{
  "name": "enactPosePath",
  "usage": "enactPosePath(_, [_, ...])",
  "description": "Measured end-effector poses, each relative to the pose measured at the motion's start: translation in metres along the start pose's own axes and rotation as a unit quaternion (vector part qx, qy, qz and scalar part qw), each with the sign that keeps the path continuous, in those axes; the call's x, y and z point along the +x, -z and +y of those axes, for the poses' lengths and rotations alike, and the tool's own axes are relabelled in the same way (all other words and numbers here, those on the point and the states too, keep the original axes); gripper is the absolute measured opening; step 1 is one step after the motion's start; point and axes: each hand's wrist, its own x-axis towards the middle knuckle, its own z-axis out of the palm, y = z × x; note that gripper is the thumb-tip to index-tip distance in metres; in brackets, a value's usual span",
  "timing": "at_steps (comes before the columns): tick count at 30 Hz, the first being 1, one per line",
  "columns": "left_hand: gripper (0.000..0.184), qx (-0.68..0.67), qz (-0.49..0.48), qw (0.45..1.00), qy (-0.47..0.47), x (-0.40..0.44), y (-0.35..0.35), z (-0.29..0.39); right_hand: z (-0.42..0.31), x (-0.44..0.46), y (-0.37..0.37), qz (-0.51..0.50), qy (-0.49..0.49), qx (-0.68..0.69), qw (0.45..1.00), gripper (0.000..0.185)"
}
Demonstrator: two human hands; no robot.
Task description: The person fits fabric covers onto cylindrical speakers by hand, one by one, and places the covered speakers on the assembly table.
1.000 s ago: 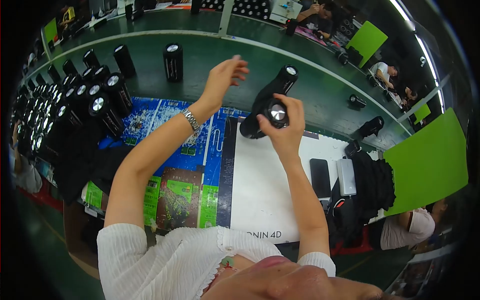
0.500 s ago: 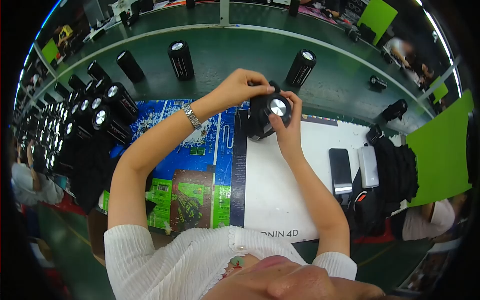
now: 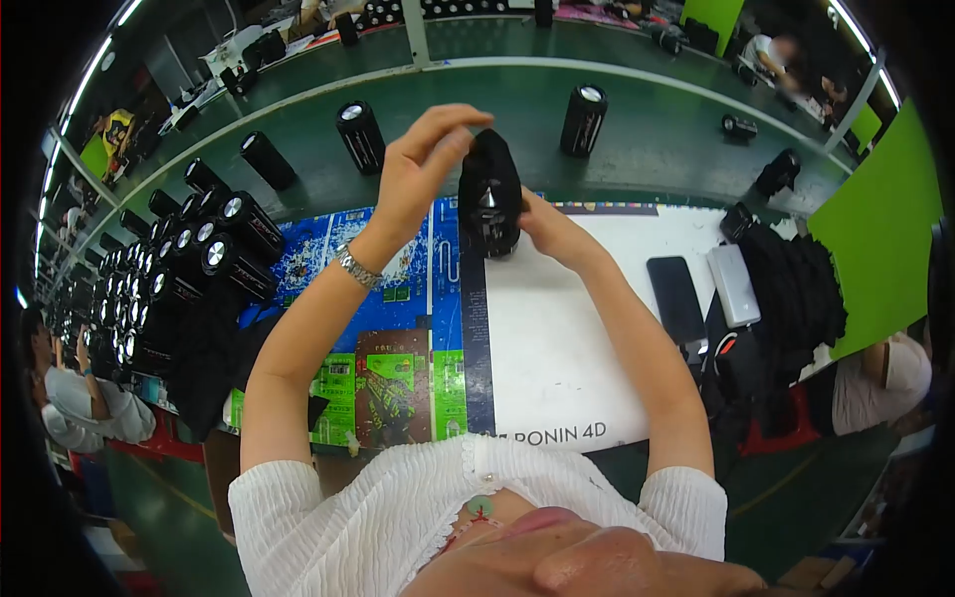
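Observation:
A black cylindrical speaker [image 3: 489, 214] stands slightly tilted over the table, where the blue printed mat meets the white one. Its upper part looks dark and pointed, and I cannot make out whether something covers it. My right hand [image 3: 545, 231] grips its right side, with the fingers partly hidden behind it. On the other side, my left hand [image 3: 423, 164] is raised beside the speaker's top, its fingers stretched out and thumb apart. Those fingertips are close to the top edge; whether they touch is unclear.
Several black speakers [image 3: 239, 224] crowd the left side, with black cloth [image 3: 204, 343] before them. More stand beyond the table, including one speaker [image 3: 584, 119]. On the right lie a black phone [image 3: 675, 298], a silver-white device [image 3: 733, 286] and a black cloth pile [image 3: 796, 298].
The speaker has turned, so its silver end disc no longer faces me, and it has shifted left. My left hand has come off it and opened; my right hand has moved lower and left.

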Motion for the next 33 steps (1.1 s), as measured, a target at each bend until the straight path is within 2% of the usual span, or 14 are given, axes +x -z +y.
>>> enactPosePath(3, [0.043,-0.199,0.078,0.969,0.121,0.007,-0.004,-0.039,-0.004,0.019,0.014,0.193,-0.037,0.255,0.947,0.084])
enactPosePath(6, [0.053,-0.317,0.109,0.888,0.314,-0.007,-0.050,-0.041,-0.038,0.044,-0.004,0.236,-0.127,0.205,0.941,0.081])
enactPosePath(8, [0.050,-0.292,0.085,0.935,0.182,-0.019,-0.055,-0.056,-0.036,0.046,-0.010,0.288,-0.103,0.259,0.916,0.063])
enactPosePath(11, [0.047,-0.281,0.108,0.930,0.212,-0.038,-0.059,-0.079,-0.004,0.029,-0.016,0.292,-0.025,0.284,0.913,0.045])
enactPosePath(14, [0.048,-0.234,0.191,0.930,0.210,-0.057,-0.070,-0.087,0.040,0.001,-0.027,0.306,0.028,0.011,0.952,0.032])
enactPosePath(16, [0.048,-0.150,0.187,0.952,0.192,-0.064,-0.065,-0.099,0.047,-0.001,-0.025,0.330,0.021,-0.060,0.942,0.027])
enactPosePath(18, [0.048,-0.148,0.175,0.955,0.189,-0.064,-0.063,-0.106,0.026,0.003,-0.012,0.297,-0.108,0.191,0.929,0.029])
enactPosePath(20, [0.048,-0.182,0.166,0.948,0.201,-0.062,-0.061,-0.119,0.000,0.000,-0.025,0.334,0.045,-0.087,0.937,0.028])
enactPosePath(21, [0.045,-0.119,0.174,0.966,0.151,-0.062,-0.062,-0.116,0.005,-0.004,-0.029,0.281,0.073,-0.027,0.957,0.043])
enactPosePath(23, [0.035,0.021,0.105,0.993,0.051,-0.072,-0.047,-0.154,-0.034,-0.009,-0.035,0.218,0.022,-0.189,0.957,0.085])
enactPosePath(24, [0.033,0.072,0.076,0.993,0.053,-0.067,-0.032,-0.183,-0.032,-0.010,-0.025,0.196,0.030,-0.234,0.952,0.085])
enactPosePath(26, [0.035,0.112,-0.004,0.959,0.262,-0.046,-0.013,-0.115,-0.047,-0.013,-0.002,0.176,0.003,-0.288,0.941,0.080])
enactPosePath(30, [0.032,0.330,-0.236,0.888,0.214,-0.031,0.064,-0.011,-0.059,-0.019,0.080,0.365,0.029,-0.379,0.850,0.069])
enactPosePath(33, [0.044,0.538,-0.322,0.751,0.208,-0.052,0.117,0.067,-0.056,-0.021,0.156,0.500,-0.026,-0.427,0.753,0.071])
